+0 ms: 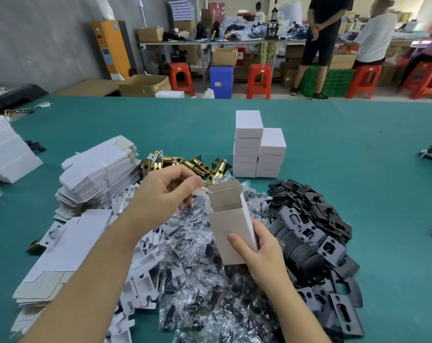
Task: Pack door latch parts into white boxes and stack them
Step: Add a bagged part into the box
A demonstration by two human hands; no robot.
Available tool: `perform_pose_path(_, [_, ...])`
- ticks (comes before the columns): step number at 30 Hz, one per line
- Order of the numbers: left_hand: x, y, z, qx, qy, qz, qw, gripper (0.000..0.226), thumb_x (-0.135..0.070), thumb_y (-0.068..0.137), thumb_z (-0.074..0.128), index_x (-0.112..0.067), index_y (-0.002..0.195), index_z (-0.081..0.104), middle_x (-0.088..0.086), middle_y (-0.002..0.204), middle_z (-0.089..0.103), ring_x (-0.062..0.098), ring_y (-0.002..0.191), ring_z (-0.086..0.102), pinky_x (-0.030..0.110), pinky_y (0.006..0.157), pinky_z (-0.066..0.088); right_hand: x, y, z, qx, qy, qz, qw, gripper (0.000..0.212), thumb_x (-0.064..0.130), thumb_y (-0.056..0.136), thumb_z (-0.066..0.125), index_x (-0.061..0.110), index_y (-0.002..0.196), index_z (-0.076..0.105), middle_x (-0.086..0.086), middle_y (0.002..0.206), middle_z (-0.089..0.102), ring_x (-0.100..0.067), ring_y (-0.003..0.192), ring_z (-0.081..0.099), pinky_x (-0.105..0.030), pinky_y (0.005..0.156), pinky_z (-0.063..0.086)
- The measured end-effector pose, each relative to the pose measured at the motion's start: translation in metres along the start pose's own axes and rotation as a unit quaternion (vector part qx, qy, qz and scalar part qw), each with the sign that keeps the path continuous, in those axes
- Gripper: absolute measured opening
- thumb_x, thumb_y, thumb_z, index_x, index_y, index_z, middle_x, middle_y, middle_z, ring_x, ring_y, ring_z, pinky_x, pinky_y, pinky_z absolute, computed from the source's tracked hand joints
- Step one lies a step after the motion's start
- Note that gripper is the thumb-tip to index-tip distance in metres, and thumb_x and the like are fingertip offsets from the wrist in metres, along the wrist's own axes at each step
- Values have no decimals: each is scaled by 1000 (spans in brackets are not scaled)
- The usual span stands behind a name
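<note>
- The box (pixel 231 233) is an open white carton, held tilted above the table (pixel 358 157), its top flaps (pixel 226 194) raised and showing a grey inside
- The right hand (pixel 257 253) grips the box at its near lower end, thumb across the front face, the other fingers wrapped behind
- The left hand (pixel 165 196) is curled, pinching a small clear bag (pixel 203 190) at the box's open mouth, just left of the flaps
- Beneath both hands lies a heap of clear screw bags (pixel 205 280) with dark parts inside
- Right of that heap sits a pile of black plates (pixel 316 231)
- Brass latches (pixel 185 164) lie far of the hands, near the middle of the table
- Two stacks of closed white boxes (pixel 258 149) stand just right of the latches, touching each other, the left stack taller
- Flat box blanks (pixel 98 172) are piled at left, with more near the left forearm
- White inserts (pixel 143 271) lie between the blanks and the screw bags
</note>
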State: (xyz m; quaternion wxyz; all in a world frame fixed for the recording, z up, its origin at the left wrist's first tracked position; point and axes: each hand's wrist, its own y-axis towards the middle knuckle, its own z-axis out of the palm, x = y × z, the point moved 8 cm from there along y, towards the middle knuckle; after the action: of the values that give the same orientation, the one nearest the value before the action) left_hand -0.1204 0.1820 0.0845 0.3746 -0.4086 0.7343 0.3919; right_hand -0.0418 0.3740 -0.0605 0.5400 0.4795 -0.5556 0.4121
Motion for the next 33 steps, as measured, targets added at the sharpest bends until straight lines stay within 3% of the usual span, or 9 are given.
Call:
perform_pose_path(2, [5, 2, 5, 19, 31, -3, 999, 11, -17, 99, 62, -18, 94, 72, 3, 74, 71, 17, 61, 63, 26, 59, 54, 0, 0, 0, -1, -3, 0, 1000, 45, 59, 77, 75, 35, 115, 65, 15, 104, 75, -7, 93, 72, -24, 71, 60])
perform_pose_path(5, [9, 1, 19, 78, 104, -5, 992, 31, -2, 101, 56, -29, 99, 70, -12, 86, 72, 3, 67, 66, 18, 56, 50, -2, 1, -1, -1, -10, 1, 1000, 35, 49, 85, 79, 36, 115, 65, 15, 104, 75, -7, 92, 72, -24, 71, 60])
perform_pose_path(8, [-1, 0, 29, 98, 148, 34, 984, 40, 6, 98, 51, -29, 98, 71, -19, 98, 66, -7, 86, 64, 8, 66, 46, -1, 1, 0, -1, -8, 1, 1000, 40, 55, 82, 79, 36, 115, 66, 14, 104, 75, -8, 92, 72, -26, 72, 61])
perform_pose_path(14, [-14, 6, 44, 130, 244, 60, 959, 35, -3, 100, 53, -35, 111, 67, -13, 112, 46, 8, 93, 58, 25, 75, 51, 0, 1, 0, 3, -6, -2, 1000, 50, 65, 74, 73, 37, 114, 65, 14, 104, 74, -8, 91, 72, -25, 70, 60])
perform_pose_path(21, [-25, 18, 62, 107, 355, 61, 927, 26, -2, 100, 52, -16, 118, 63, -1, 110, 59, 16, 96, 62, 36, 86, 53, -6, 2, 0, 7, -13, 5, 1000, 36, 53, 85, 77, 34, 114, 66, 8, 103, 75, -12, 92, 73, -39, 78, 64])
perform_pose_path(24, [-32, 20, 60, 70, 328, 88, 938, 17, 0, 95, 57, -12, 97, 68, 0, 99, 63, 16, 88, 61, 36, 82, 52, -6, 3, -2, 2, -15, 0, 1000, 27, 44, 90, 76, 34, 112, 66, 11, 102, 75, -10, 91, 73, -35, 77, 64])
perform_pose_path(27, [-34, 22, 52, 23, 278, 101, 955, 15, 2, 91, 66, -10, 85, 72, -1, 98, 63, 13, 89, 60, 27, 80, 51, -4, 3, 0, 8, -15, -4, 1000, 35, 52, 86, 77, 34, 113, 66, 10, 102, 74, -11, 90, 72, -36, 75, 64])
perform_pose_path(29, [-32, 21, 55, 20, 284, 103, 953, 10, -2, 92, 69, -10, 90, 75, -1, 103, 58, 13, 92, 57, 22, 81, 48, -3, 2, 0, 8, -19, -7, 1000, 42, 60, 80, 73, 34, 113, 66, 8, 101, 74, -13, 90, 72, -40, 75, 64])
perform_pose_path(33, [-22, 16, 73, 79, 292, 70, 950, 21, -9, 100, 58, -13, 110, 77, 0, 106, 47, 19, 95, 52, 33, 87, 48, -3, 3, -1, 4, -14, -8, 1000, 35, 62, 79, 73, 42, 108, 66, 7, 100, 74, -13, 89, 72, -40, 74, 64])
